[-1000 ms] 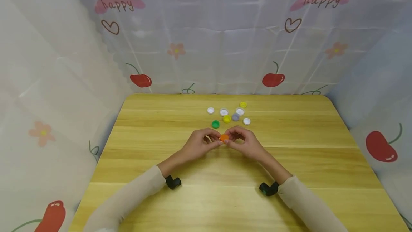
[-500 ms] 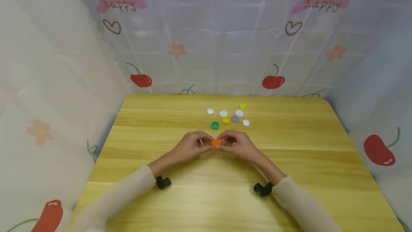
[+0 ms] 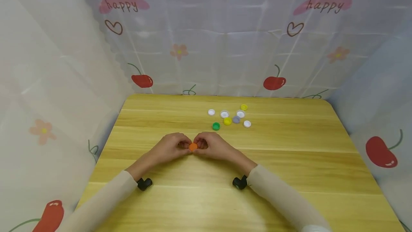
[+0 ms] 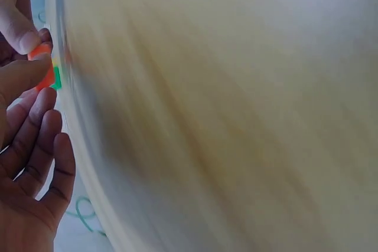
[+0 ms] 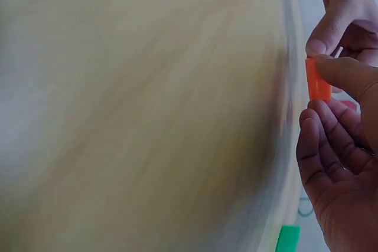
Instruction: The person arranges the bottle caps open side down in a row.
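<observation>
Between both hands is an orange bottle cap [image 3: 193, 147], its flat top turned up in the head view. My left hand [image 3: 170, 148] pinches its left side between thumb and fingertips. From the other side, my right hand [image 3: 214, 146] pinches it in the same way. The right wrist view shows the orange cap [image 5: 319, 84] side-on, the right thumb at its upper edge and a fingertip at its lower one. In the left wrist view the cap [image 4: 42, 57] is partly hidden by the thumbs. Both hands are left of the loose caps, close over the wooden table [image 3: 193, 199].
Behind the hands lie several loose caps: a green cap [image 3: 216, 126], a yellow cap [image 3: 227, 121], a lavender cap [image 3: 236, 119], a second yellow cap [image 3: 244, 107] and several white caps [image 3: 247, 124]. A printed curtain [image 3: 219, 46] hangs behind the table.
Both hands have moved left and slightly nearer with the orange cap between them, away from the green cap. The loose caps stay where they were.
</observation>
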`<move>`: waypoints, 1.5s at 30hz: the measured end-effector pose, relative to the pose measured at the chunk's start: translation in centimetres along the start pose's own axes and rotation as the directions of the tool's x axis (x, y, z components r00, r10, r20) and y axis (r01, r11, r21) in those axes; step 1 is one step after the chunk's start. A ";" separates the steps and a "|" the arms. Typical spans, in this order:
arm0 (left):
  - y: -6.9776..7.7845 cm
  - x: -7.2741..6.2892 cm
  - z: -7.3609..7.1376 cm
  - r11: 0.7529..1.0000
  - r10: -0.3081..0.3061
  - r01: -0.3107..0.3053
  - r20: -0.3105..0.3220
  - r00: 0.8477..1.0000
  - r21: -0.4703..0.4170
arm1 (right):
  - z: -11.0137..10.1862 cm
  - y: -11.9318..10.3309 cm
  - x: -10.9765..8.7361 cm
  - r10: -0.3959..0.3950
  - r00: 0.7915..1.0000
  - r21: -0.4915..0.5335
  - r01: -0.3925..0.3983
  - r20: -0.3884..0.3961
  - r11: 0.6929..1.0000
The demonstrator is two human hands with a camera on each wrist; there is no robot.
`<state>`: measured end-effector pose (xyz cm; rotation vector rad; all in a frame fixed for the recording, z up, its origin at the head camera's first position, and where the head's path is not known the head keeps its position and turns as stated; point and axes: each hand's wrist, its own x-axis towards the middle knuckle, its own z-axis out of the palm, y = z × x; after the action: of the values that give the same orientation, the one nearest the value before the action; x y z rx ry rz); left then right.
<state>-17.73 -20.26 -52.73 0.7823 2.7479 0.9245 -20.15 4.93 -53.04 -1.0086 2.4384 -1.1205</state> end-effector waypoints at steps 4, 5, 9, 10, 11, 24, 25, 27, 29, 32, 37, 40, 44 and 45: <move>-1.1 -1.0 -0.7 0.999 -0.023 0.023 0.010 1.000 0.025 | 1.3 -0.6 1.6 -0.007 1.000 -0.040 0.008 0.025 0.999; -1.3 -1.2 -0.8 0.999 -0.033 0.033 0.014 0.999 0.033 | 1.5 -0.7 1.8 -0.008 1.000 -0.050 0.009 0.030 0.999; -1.9 -1.9 -1.3 0.998 -0.057 0.057 0.020 0.998 0.030 | 2.1 -1.4 2.6 -0.006 0.999 -0.071 0.009 0.052 0.997; -2.0 -2.0 -1.4 0.998 -0.060 0.059 0.019 0.998 0.028 | 2.1 -1.5 2.8 -0.002 0.999 -0.074 0.006 0.055 0.997; -2.0 -2.1 -1.5 0.998 -0.062 0.062 0.018 0.998 0.021 | 2.1 -1.7 2.9 0.002 0.998 -0.071 0.002 0.057 0.997; -2.5 -2.4 -1.8 0.996 -0.090 0.090 0.031 0.995 -0.024 | 2.5 -2.0 3.6 0.014 0.997 -0.119 -0.006 0.072 0.993; -2.5 -2.4 -1.7 0.995 -0.091 0.092 0.034 0.995 -0.030 | 2.6 -1.9 3.6 0.015 0.997 -0.116 -0.007 0.072 0.993; -2.5 -2.3 -1.7 0.995 -0.094 0.096 0.047 0.994 -0.037 | 2.6 -1.8 3.5 0.014 0.997 -0.119 -0.005 0.073 0.993; -2.4 -2.1 -1.8 0.994 -0.092 0.095 0.071 0.993 -0.048 | 2.4 -1.7 3.2 0.015 0.997 -0.110 -0.006 0.078 0.994; -2.3 -1.6 -2.2 0.994 -0.082 0.089 0.104 0.991 -0.069 | 1.5 -1.5 2.6 0.021 0.997 -0.106 -0.012 0.080 0.994; -1.9 -0.1 -2.3 0.991 -0.062 0.073 0.097 0.993 -0.114 | -1.1 0.2 0.9 0.061 0.998 -0.098 -0.060 0.013 0.993; -1.4 1.4 -1.7 0.988 -0.067 0.075 0.064 0.996 -0.137 | -2.6 1.9 -0.3 0.097 0.992 -0.084 -0.103 -0.077 0.991; 0.0 4.1 -0.6 0.985 -0.091 0.090 0.005 0.996 -0.150 | -4.2 3.7 -1.3 0.132 0.974 -0.055 -0.145 -0.186 0.988; 0.4 4.8 -0.3 0.984 -0.097 0.095 -0.006 0.995 -0.149 | -4.5 4.1 -1.4 0.140 0.968 -0.044 -0.152 -0.206 0.987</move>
<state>-21.75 -17.71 -52.09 0.6152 2.6624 1.1027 -23.33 10.22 -53.17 -0.7476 2.6704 -1.1580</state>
